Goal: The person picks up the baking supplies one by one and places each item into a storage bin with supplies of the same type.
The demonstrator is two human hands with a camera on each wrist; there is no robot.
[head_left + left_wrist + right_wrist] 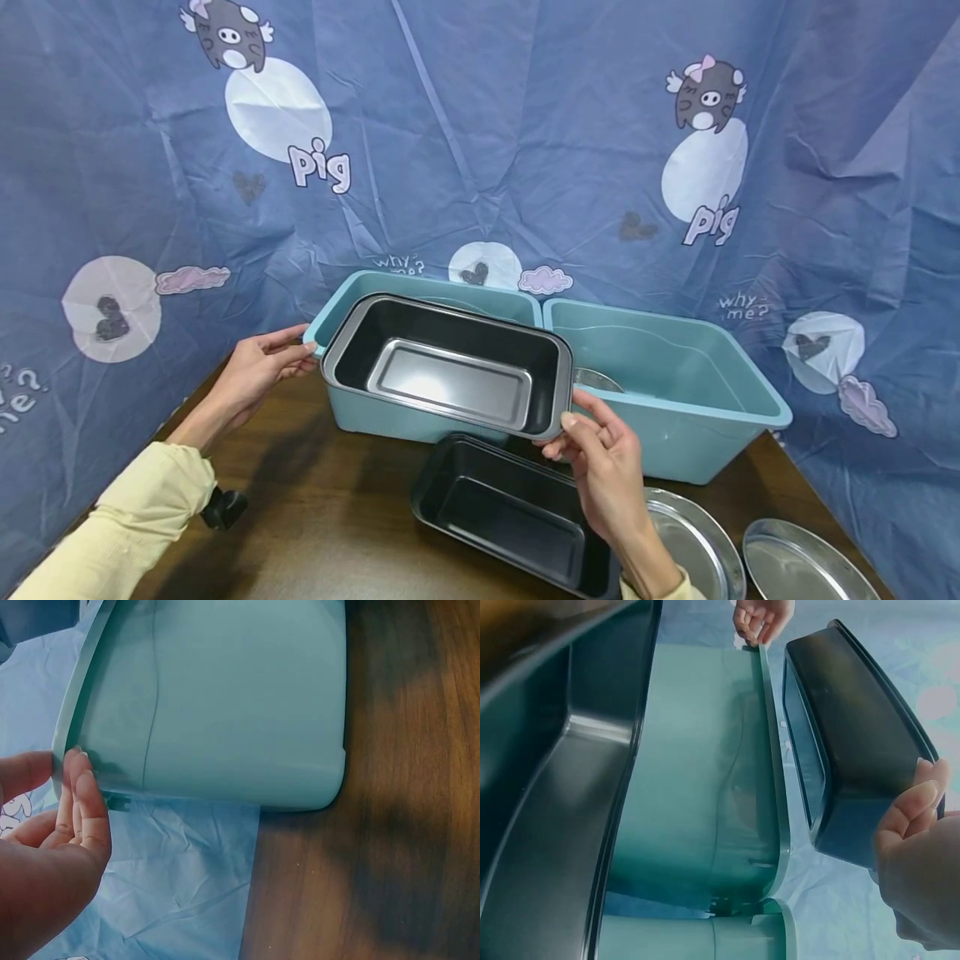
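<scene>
The right hand (603, 467) pinches the near right corner of a dark loaf pan (450, 367), thumb on the rim and fingers curled under its end wall, holding it tilted so that its shiny floor faces the person. The pan hangs over the left teal tub (341, 304), its far edge lying across the tub's opening; whether it actually rests on the tub's rim I cannot make out from here. At about three o'clock from that hand sits a second teal tub (675, 392), side by side with the first and touching it, with a bit of a metal dish (596, 381) showing inside near its left wall.

The left hand (255, 371) is out at nine o'clock from the pan, fingers together and nearly straight, fingertips (79, 780) and thumb pressed on the corner rim of the left tub.

Just at six o'clock from the held pan, flat on the wooden counter (315, 500), lies another dark loaf pan (510, 512), empty and open upward, partly under the right wrist. Further round at four o'clock, near the counter's right edge, are two round metal plates (697, 542), close beside each other. A blue cloth backdrop (487, 125) printed with cartoon pigs hangs behind the tubs from ten to two o'clock.
</scene>
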